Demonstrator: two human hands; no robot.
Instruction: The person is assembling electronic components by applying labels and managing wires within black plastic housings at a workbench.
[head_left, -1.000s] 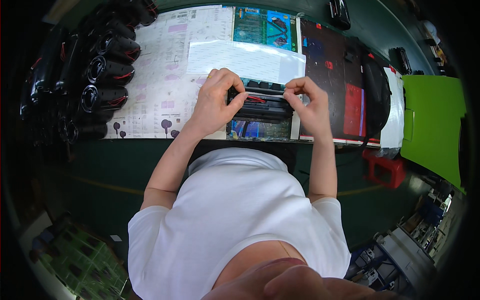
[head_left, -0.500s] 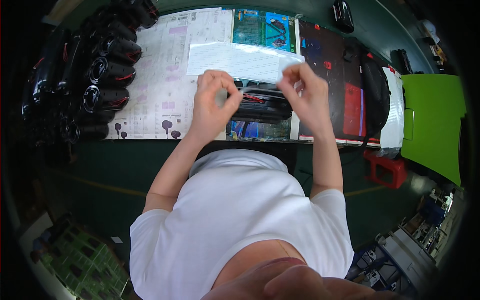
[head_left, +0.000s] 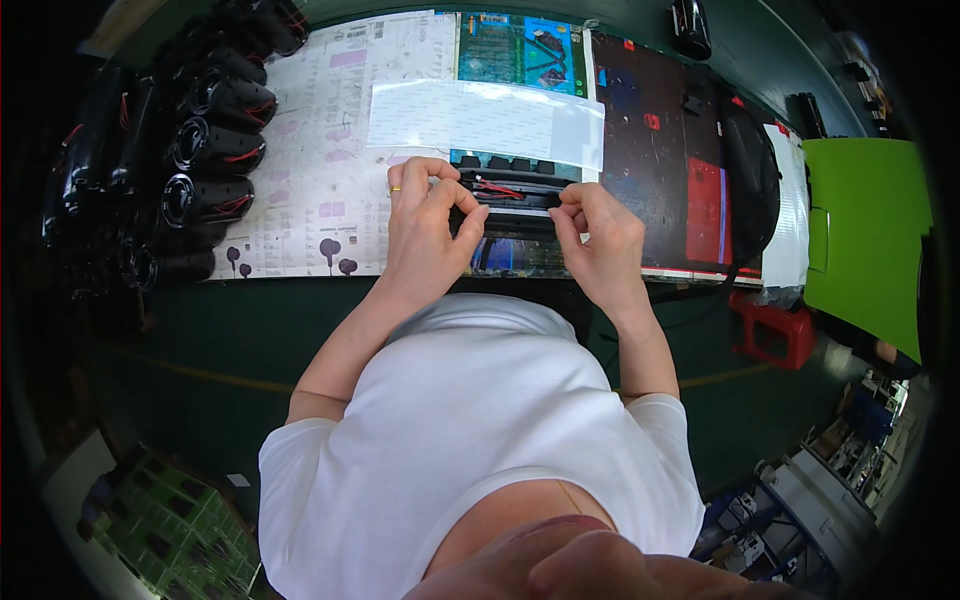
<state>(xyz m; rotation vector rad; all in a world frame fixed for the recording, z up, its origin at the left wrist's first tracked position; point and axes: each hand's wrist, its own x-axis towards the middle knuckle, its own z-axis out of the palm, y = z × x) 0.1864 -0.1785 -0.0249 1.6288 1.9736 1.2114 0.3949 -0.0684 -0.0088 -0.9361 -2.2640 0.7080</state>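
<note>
In front of me on the table lies a black plastic housing (head_left: pixel 512 227), long and partly hollow, with red wires (head_left: pixel 500 188) inside it. A thin pale strip (head_left: pixel 520 210) runs along the housing between my hands. My left hand (head_left: pixel 425 218), a ring on one finger, pinches near the strip's left end. Closed in a pinch at the other end is my right hand (head_left: pixel 603 240). The fingertips cover both ends of the strip. Just beyond the housing lies a white sheet (head_left: pixel 460 115) with a glossy film edge.
Several black cylindrical housings (head_left: pixel 210 200) with red wires are heaped on the left. A black cable or bag (head_left: pixel 750 180) and a bright green panel (head_left: pixel 865 230) stand on the right, with a red stool (head_left: pixel 775 330) below. Another black housing (head_left: pixel 690 28) lies at the far edge.
Both hands have come down from above onto the housing. The right hand has moved toward me from beside the white sheet, and the pale strip now lies along the housing.
</note>
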